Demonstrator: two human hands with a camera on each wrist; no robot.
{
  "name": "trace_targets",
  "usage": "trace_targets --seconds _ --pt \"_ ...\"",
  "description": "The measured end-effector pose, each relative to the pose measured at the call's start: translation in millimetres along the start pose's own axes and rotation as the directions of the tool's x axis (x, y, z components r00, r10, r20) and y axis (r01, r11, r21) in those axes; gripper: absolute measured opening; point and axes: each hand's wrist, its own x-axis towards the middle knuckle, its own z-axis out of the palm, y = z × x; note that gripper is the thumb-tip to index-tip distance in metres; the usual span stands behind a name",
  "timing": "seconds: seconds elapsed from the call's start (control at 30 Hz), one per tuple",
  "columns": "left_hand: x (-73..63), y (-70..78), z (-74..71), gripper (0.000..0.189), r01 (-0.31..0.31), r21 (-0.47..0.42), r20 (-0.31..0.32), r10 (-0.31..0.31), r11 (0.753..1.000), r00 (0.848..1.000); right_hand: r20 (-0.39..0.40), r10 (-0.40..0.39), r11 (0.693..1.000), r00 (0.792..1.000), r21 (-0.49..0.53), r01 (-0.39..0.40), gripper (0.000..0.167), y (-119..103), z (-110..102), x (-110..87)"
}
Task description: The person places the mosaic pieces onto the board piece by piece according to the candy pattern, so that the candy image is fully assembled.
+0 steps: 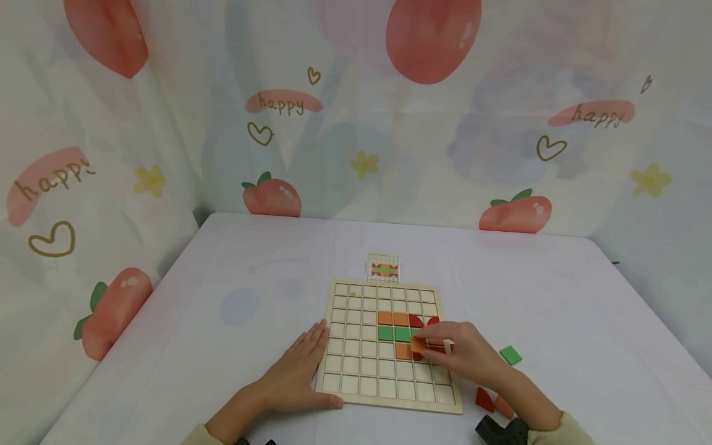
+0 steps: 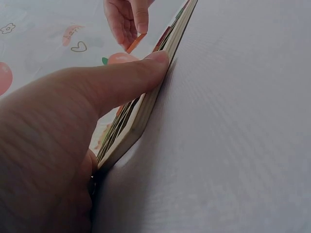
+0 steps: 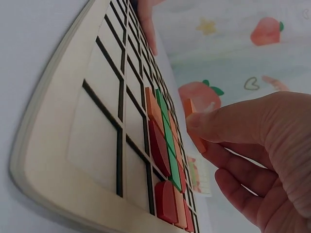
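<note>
A wooden grid board (image 1: 389, 405) lies flat on the white-covered table. My left hand (image 1: 295, 374) rests along its left side with straight fingers, the thumb touching the near edge by the corner. Between thumb and fingers, my right hand (image 1: 470, 352) pinches an orange square tile (image 3: 195, 138). In the right wrist view this tile is tilted and apart from the board. Set in the grid are orange tiles (image 1: 400, 319), green tiles (image 1: 394, 334) and red rounded tiles (image 3: 166, 201). Right fingers hide part of the pattern in the head view.
A small pattern card (image 1: 384, 268) lies against the board's far edge. To the right are a loose green tile (image 1: 510, 355), a red tile (image 1: 484, 400) and an orange tile (image 1: 504, 406) partly behind the right forearm. Printed curtains (image 1: 417, 161) stand behind the table.
</note>
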Motion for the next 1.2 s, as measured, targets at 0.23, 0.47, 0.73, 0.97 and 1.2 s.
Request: trace_targets --seconds 0.23,0.47,0.73,0.97,1.2 --pt "-0.8 0.0 0.2 0.116 0.003 -0.004 0.001 -0.003 1.0 1.0 -0.029 -0.111 0.992 0.993 0.06 0.112 0.025 -0.6 9.3 11.8" --pt "-0.9 -0.3 0.5 0.116 0.004 -0.004 0.002 -0.004 1.0 1.0 0.003 -0.098 0.991 0.995 0.087 0.098 0.022 -4.8 19.2 20.0" --pt "-0.5 -0.6 2.0 0.116 0.002 -0.013 0.004 -0.002 1.0 1.0 0.019 -0.111 0.989 0.994 0.101 0.109 0.022 -7.1 29.1 26.3" --pt "-0.1 -1.2 2.8 0.116 -0.001 -0.004 0.003 0.001 1.0 1.0 0.052 -0.064 0.995 0.997 0.081 0.06 0.02 -8.9 32.5 27.6" --pt "-0.4 -1.8 1.3 0.117 -0.004 -0.001 0.0 0.004 1.0 1.0 0.084 -0.023 0.996 0.996 0.085 0.016 0.021 -9.2 36.8 29.2"
